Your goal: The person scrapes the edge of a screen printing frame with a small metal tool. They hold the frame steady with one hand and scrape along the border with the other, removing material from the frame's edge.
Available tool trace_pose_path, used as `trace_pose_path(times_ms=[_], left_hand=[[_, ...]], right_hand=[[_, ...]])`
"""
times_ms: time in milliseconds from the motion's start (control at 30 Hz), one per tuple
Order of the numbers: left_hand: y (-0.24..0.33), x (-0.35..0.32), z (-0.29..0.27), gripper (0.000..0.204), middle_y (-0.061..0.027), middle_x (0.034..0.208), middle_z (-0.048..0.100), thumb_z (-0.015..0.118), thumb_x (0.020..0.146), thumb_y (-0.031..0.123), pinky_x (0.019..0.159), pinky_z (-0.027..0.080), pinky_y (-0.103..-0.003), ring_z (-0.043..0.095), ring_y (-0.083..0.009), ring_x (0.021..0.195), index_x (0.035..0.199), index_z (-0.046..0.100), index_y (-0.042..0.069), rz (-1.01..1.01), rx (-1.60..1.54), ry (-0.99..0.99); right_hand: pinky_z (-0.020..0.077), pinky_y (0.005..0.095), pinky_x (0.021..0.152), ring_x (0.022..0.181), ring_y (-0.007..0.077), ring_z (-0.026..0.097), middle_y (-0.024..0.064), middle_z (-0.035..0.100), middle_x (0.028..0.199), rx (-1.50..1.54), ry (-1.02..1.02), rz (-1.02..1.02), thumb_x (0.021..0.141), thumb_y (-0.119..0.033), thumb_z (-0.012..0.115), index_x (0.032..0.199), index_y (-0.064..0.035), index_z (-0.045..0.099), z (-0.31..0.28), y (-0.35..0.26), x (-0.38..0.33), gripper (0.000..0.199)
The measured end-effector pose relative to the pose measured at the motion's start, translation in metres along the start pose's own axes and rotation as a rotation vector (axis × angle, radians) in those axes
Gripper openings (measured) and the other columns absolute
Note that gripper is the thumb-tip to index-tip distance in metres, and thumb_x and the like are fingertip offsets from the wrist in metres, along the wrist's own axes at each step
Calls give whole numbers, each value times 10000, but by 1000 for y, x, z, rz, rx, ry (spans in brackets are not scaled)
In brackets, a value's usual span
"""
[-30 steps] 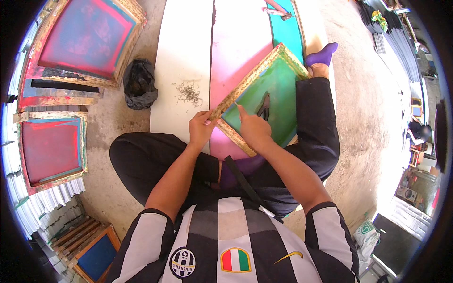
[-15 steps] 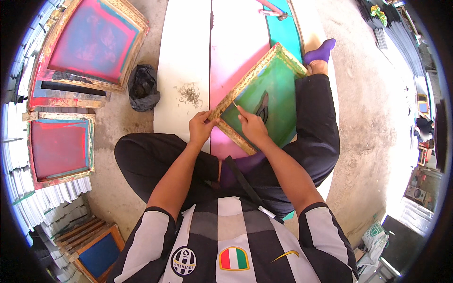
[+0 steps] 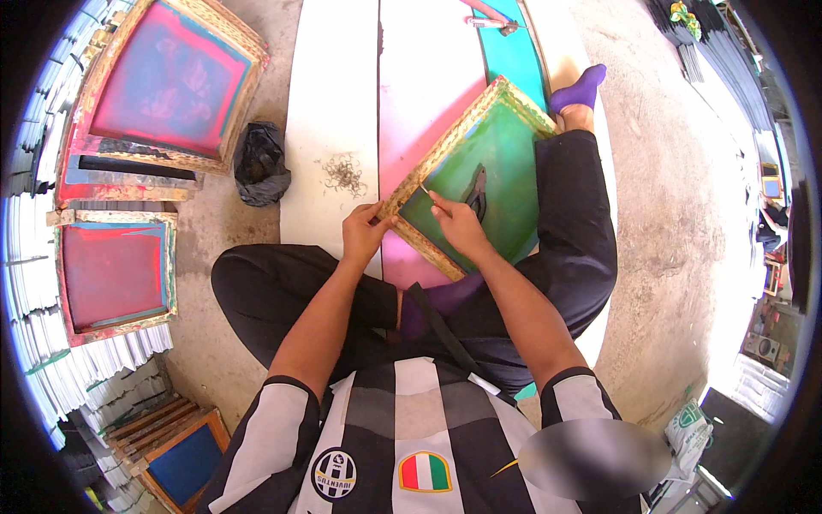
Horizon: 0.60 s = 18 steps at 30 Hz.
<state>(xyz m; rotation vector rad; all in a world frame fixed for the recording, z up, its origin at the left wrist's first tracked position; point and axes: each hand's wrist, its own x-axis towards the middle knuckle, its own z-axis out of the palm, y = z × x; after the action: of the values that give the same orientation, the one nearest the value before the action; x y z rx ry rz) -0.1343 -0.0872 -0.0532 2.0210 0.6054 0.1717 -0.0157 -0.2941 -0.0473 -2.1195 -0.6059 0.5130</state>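
A silk-screen frame (image 3: 445, 149) with wooden sides and green mesh (image 3: 514, 176) lies tilted across my lap, its far end near my foot. My left hand (image 3: 363, 233) pinches the frame's left corner between thumb and fingers. Over the mesh, my right hand (image 3: 461, 228) is closed on a thin, pale, stick-like tool (image 3: 425, 189), whose tip meets the inner edge of the left wooden side. The tool's exact kind is too small to make out. Dark-handled pliers (image 3: 476, 193) lie on the mesh, just beyond my right hand.
Thin, wiry scraps (image 3: 343, 175) lie heaped on the white board (image 3: 330, 94) to the left. Beside it sits a black plastic bag (image 3: 260, 163). More screen frames (image 3: 171, 313) stand at far left. A hammer-like tool (image 3: 509, 29) rests on the teal strip at the top.
The thin tool's tip has shifted slightly against the frame's inner edge. Both hands stay nearly in place. The view has moved a little.
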Motion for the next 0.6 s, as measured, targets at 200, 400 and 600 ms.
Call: trace_pose_path(times_ms=[200,400,600], left_hand=[[0,-1,-5,542,-170,1070,718,848,813,273,813,547,-322,691,-212,905,1240,699,-24,-49,-12,-12],[1,-1,-5,541,-169,1086,716,849,816,267,832,543,-322,691,-215,918,1245,696,-24,-51,-60,-12],[11,0,-6,543,-179,1100,716,854,811,276,847,544,-329,699,-237,937,1240,700,-20,-77,-67,-48]], right_hand=[[553,462,728,794,275,719,163,757,965,471,-274,647,1029,-284,592,1470,-194,549,-26,-38,2,452],[558,482,791,888,398,720,224,731,1035,-239,-48,97,1029,-275,573,1467,-241,544,-13,-25,-4,440],[525,426,639,726,327,663,202,682,912,27,-34,8,1045,-335,553,1495,-267,511,-4,14,7,458]])
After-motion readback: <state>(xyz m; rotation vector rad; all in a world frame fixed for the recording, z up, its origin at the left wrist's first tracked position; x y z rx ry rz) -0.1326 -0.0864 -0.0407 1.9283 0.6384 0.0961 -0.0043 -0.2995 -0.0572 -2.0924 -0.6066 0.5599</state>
